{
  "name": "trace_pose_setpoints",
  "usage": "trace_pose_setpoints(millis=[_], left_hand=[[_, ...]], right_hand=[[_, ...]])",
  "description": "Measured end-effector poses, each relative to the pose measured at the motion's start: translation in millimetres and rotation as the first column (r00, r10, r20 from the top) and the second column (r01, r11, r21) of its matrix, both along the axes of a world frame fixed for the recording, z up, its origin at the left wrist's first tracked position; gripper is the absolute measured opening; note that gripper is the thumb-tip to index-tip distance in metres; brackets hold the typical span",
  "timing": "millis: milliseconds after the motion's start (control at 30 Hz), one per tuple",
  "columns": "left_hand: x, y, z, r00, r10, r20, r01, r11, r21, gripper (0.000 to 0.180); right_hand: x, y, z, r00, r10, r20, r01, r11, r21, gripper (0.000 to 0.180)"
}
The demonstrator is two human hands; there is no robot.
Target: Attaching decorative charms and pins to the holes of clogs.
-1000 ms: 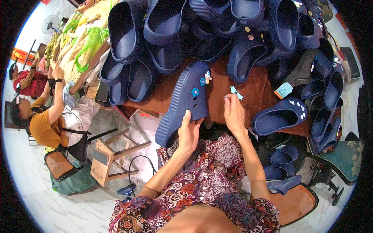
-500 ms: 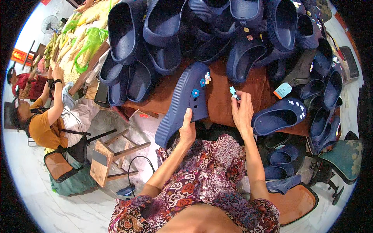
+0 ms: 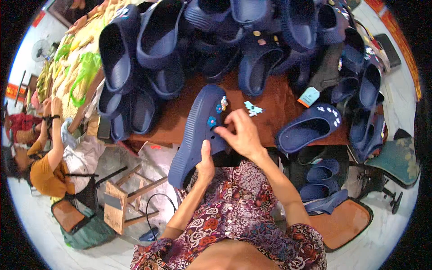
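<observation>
My left hand point(image 3: 205, 167) grips a navy clog point(image 3: 191, 135) by its heel end, thumb on its side; the clog is tipped up with its ridged sole to the left. A blue flower charm point(image 3: 211, 122) and other small charms sit on its upper, near open holes. My right hand point(image 3: 245, 135) is at the clog's upper, just beside the flower charm, with thumb and finger bent together. What they pinch, if anything, is too small to make out. Beyond its knuckles, light-blue and white charms point(image 3: 253, 108) lie on the brown cloth point(image 3: 274, 92).
Many navy clogs point(image 3: 159, 33) are heaped along the far side. One charmed clog point(image 3: 306, 130) rests at the right, near a tag point(image 3: 309, 96). Left are a wooden stool point(image 3: 117, 207) and a seated person point(image 3: 47, 175); lower right, a chair seat point(image 3: 344, 229).
My right hand has moved left from over the cloth, where it held a small light-blue charm, to the clog's upper. Charms on the cloth now show. My left hand keeps its hold.
</observation>
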State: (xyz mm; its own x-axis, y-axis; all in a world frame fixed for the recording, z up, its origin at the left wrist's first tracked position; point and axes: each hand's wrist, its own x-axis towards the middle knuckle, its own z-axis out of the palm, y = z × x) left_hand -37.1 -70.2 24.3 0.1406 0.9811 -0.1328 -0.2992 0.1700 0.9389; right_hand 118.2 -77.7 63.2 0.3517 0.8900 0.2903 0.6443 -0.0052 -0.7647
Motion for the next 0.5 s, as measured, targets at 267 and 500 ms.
trace_pose_setpoints(millis=[267,500], left_hand=[[-9.4,-7.0,-0.8,0.995,-0.089,-0.035,0.087,0.995,-0.050,0.044],[-6.7,-7.6,9.0,0.988,-0.078,0.136,0.092,0.991,-0.102,0.045]], right_hand=[[-6.7,9.1,7.3,0.996,0.085,-0.011,-0.085,0.996,0.007,0.042],[-14.9,11.0,-5.9,0.977,0.020,0.211,-0.048,0.991,0.126,0.029]])
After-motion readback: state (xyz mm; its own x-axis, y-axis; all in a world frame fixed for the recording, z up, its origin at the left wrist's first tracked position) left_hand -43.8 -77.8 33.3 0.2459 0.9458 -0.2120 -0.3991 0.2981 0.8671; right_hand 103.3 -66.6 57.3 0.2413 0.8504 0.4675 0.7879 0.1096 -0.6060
